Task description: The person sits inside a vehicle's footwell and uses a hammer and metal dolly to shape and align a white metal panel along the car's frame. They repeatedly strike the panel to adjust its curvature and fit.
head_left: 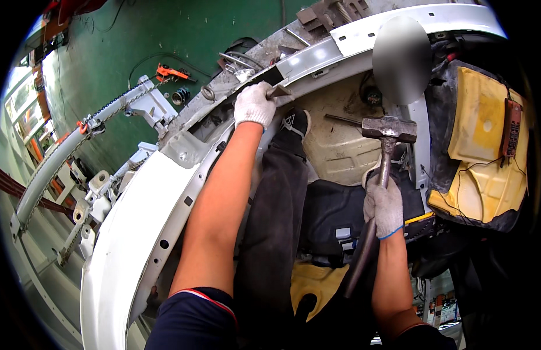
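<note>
While held at panel edge:
Left hand: fingers clamped on chisel, against white car body panel.
Right hand: fingers clamped on sledgehammer, raised.
Risk: probably glancing blow onto left knuckles, if chisel slips.

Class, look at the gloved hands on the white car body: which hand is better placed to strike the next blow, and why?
Probably the right hand: it grips the hammer by its handle, head raised. The left hand is busy holding a small metal tool against the white panel edge.
</note>
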